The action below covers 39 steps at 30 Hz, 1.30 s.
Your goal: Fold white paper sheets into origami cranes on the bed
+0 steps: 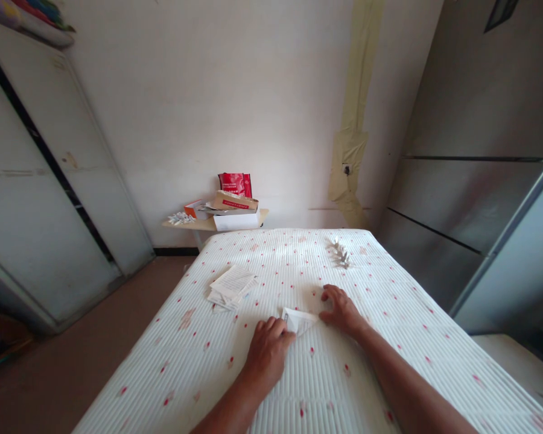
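A small folded piece of white paper lies on the white bed sheet with red dots. My left hand rests knuckles up at the paper's left edge, fingers curled and pressing on it. My right hand sits at the paper's right tip, fingers bent down onto the paper and sheet. Both hands pin the paper flat between them.
A loose stack of printed paper sheets lies on the bed to the left. A small folded paper shape sits further back. A low table with boxes and a red bag stands by the wall. Grey cabinets flank both sides.
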Each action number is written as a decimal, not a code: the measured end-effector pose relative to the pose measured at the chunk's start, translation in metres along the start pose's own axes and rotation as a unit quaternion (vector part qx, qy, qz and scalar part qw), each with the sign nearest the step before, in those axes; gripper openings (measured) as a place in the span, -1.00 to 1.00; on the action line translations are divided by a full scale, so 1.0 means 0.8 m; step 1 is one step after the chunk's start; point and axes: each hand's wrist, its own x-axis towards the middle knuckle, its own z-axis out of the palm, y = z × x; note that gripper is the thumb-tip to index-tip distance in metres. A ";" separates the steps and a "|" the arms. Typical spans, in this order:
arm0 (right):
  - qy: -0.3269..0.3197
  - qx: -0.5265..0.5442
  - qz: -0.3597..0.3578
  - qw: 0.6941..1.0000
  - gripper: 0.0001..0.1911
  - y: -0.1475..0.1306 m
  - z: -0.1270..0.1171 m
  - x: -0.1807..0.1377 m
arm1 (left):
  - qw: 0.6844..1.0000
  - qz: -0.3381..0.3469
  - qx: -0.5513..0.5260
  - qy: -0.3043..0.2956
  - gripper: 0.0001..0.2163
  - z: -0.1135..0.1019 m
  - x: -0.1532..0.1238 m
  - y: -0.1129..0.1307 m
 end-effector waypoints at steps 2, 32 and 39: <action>0.034 0.036 -0.032 0.998 -0.78 -0.004 -0.003 0.000 | 1.000 0.022 0.009 0.008 -0.86 0.000 0.004 -0.007; -0.064 0.106 -0.130 0.984 -0.72 -0.046 0.019 -0.012 | 0.960 -0.271 -0.058 -0.043 -0.87 0.002 0.052 0.002; -0.063 0.112 -0.127 0.984 -0.72 -0.046 0.020 -0.012 | 0.955 -0.288 -0.056 -0.045 -0.91 0.002 0.048 -0.010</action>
